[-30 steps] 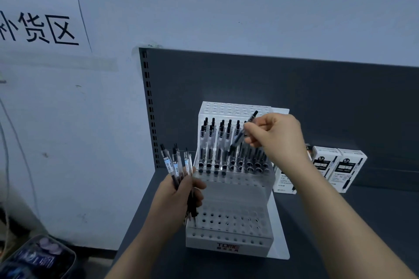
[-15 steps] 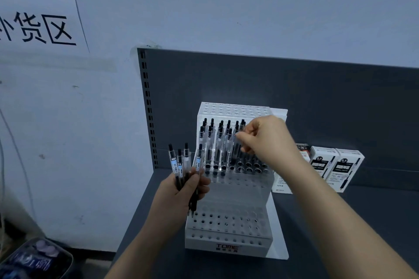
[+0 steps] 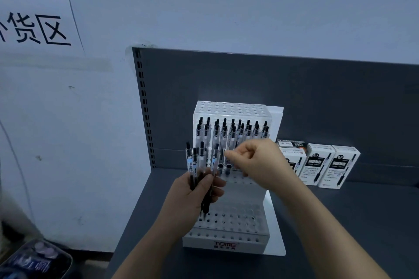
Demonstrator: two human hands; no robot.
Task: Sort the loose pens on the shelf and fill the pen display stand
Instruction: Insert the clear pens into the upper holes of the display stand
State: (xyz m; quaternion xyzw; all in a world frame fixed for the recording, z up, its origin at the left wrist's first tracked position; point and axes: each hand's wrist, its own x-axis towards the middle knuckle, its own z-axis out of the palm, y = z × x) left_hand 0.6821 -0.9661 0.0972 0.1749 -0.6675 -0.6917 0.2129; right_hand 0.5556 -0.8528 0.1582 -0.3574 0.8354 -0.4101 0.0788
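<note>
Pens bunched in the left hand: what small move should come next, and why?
Probably the right hand should pinch the nearest pen out of the bundle of pens that the left hand grips, then carry it to an empty hole. Its fingertips sit right beside the bundle, the back rows of the pen display stand hold pens, and the front tiers show many open holes.

White tiered stand [image 3: 226, 244], middle tier seemingly full; loose pens [image 3: 195, 162] bunched upright.

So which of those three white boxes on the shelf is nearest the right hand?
The leftmost box, partly hidden behind the wrist of the right hand; the middle box and rightmost box stand clear, further right.
</note>
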